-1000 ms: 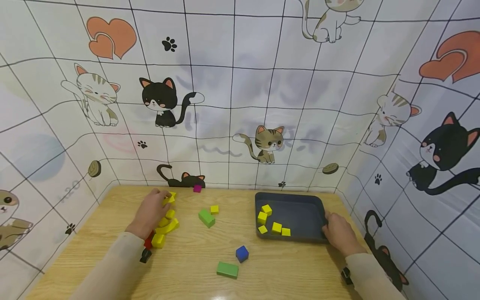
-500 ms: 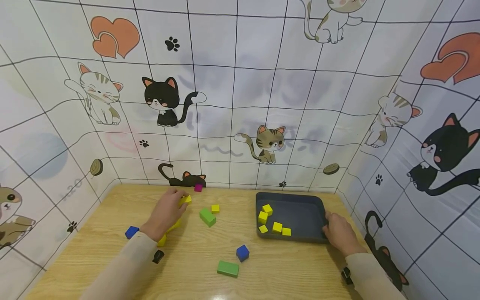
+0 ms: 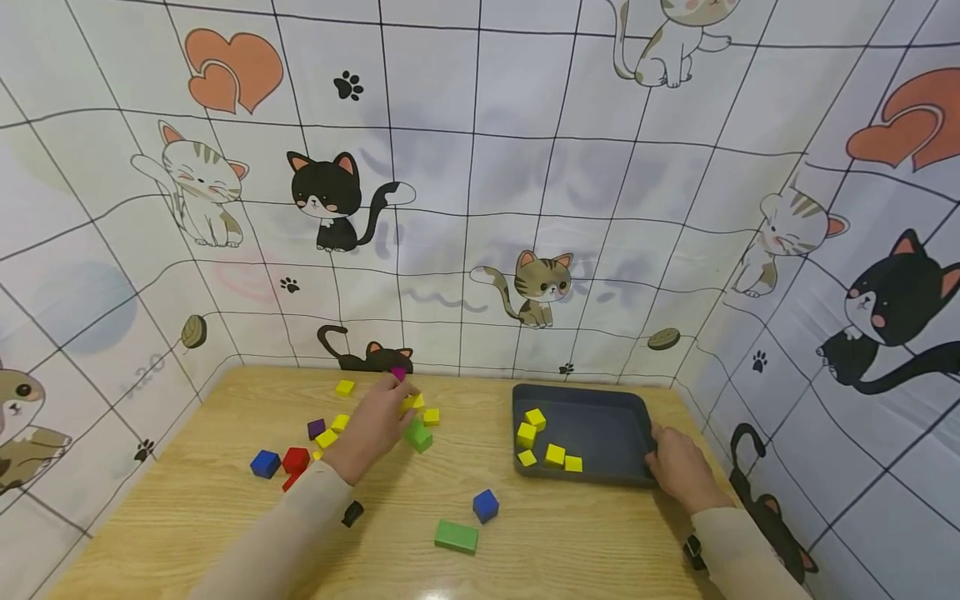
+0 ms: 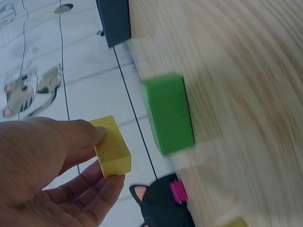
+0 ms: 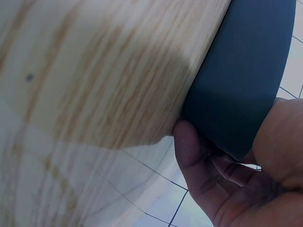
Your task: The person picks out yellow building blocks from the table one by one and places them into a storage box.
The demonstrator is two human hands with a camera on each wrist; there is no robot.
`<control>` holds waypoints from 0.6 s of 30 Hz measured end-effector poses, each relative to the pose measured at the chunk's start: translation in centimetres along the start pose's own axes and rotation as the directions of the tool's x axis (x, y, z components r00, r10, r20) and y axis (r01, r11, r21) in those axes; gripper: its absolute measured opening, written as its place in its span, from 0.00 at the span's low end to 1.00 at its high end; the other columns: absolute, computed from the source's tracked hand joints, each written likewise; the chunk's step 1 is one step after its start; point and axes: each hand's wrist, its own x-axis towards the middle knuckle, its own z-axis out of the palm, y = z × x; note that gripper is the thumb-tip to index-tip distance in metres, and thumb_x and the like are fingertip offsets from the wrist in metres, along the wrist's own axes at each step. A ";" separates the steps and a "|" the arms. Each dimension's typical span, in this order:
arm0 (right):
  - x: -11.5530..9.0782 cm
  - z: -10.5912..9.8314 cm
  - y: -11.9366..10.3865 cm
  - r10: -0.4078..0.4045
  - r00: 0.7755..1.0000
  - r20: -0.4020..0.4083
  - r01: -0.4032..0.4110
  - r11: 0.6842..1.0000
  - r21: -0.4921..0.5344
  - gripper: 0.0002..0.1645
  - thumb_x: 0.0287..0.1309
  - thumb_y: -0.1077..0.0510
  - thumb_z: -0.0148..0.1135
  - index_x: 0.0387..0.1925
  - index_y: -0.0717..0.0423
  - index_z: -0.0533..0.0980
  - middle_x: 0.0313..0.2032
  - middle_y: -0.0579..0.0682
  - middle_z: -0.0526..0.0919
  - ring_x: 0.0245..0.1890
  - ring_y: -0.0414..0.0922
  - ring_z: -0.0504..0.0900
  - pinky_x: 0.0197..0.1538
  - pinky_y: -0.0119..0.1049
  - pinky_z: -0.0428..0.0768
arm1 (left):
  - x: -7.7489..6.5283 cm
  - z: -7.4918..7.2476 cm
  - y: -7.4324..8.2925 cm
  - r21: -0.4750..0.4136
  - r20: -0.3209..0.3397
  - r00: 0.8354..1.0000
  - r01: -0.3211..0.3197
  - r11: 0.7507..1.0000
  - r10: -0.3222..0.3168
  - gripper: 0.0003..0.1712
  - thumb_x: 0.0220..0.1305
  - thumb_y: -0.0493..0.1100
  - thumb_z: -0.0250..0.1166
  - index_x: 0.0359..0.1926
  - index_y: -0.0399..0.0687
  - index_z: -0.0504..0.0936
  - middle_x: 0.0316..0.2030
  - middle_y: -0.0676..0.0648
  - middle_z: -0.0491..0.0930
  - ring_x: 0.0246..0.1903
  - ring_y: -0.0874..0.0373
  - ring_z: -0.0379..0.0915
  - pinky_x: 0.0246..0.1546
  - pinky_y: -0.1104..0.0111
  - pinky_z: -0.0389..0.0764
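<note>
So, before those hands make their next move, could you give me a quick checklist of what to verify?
1. Yellow block held: ok, the left hand pinches it.
2. Firmness of that pinch: cannot tell.
3. Dark tray steadied: ok, the right hand grips its right side.
4. Room in the tray: ok, its five yellow blocks sit toward the left and near sides.
5. Held block over the tray: not ok, it is left of it.
6. Low path rightward: not ok, a loose yellow block lies close by.
</note>
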 end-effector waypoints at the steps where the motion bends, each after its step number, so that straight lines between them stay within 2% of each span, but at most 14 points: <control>1: 0.0 0.0 0.0 0.000 1.000 0.000 0.000 1.000 0.001 0.37 0.57 0.67 0.68 0.64 0.78 0.65 0.56 0.74 0.75 0.47 0.64 0.80 0.35 0.50 0.78 | 0.1 0.2 0.4 -0.008 0.010 1.000 -0.004 1.000 0.004 0.18 0.62 0.38 0.72 0.53 0.44 0.82 0.44 0.46 0.72 0.35 0.55 0.68 0.36 0.67 0.78; 8: 0.0 0.0 0.2 -0.007 1.000 -0.003 0.007 1.000 0.014 0.36 0.57 0.67 0.66 0.65 0.78 0.65 0.57 0.74 0.75 0.38 0.55 0.80 0.30 0.45 0.75 | 0.9 2.2 2.8 0.000 0.033 0.998 -0.045 0.999 0.045 0.18 0.63 0.41 0.72 0.54 0.47 0.82 0.42 0.50 0.71 0.34 0.59 0.67 0.35 0.72 0.76; 12: 0.1 0.0 0.2 -0.010 1.000 -0.008 0.010 1.000 0.009 0.36 0.57 0.67 0.67 0.64 0.78 0.65 0.56 0.74 0.75 0.42 0.59 0.81 0.32 0.48 0.77 | 1.5 3.1 4.3 -0.002 0.039 0.995 -0.087 0.996 0.087 0.19 0.63 0.41 0.72 0.54 0.46 0.82 0.40 0.51 0.71 0.34 0.59 0.67 0.35 0.73 0.77; 15: 0.0 0.0 0.2 -0.018 1.000 -0.014 0.018 1.000 0.002 0.36 0.56 0.67 0.67 0.63 0.78 0.66 0.56 0.74 0.76 0.48 0.65 0.80 0.36 0.51 0.79 | 1.8 3.8 5.4 -0.009 0.043 0.992 -0.117 0.993 0.118 0.19 0.63 0.42 0.72 0.54 0.46 0.82 0.40 0.52 0.70 0.34 0.60 0.67 0.35 0.73 0.77; 18: -0.1 0.0 0.2 -0.028 0.999 -0.023 0.028 1.000 0.000 0.35 0.56 0.68 0.67 0.63 0.79 0.67 0.55 0.73 0.76 0.48 0.65 0.80 0.36 0.51 0.79 | 2.1 4.5 6.4 -0.017 0.049 0.989 -0.136 0.991 0.137 0.19 0.63 0.42 0.72 0.54 0.46 0.82 0.39 0.52 0.69 0.34 0.60 0.67 0.34 0.74 0.76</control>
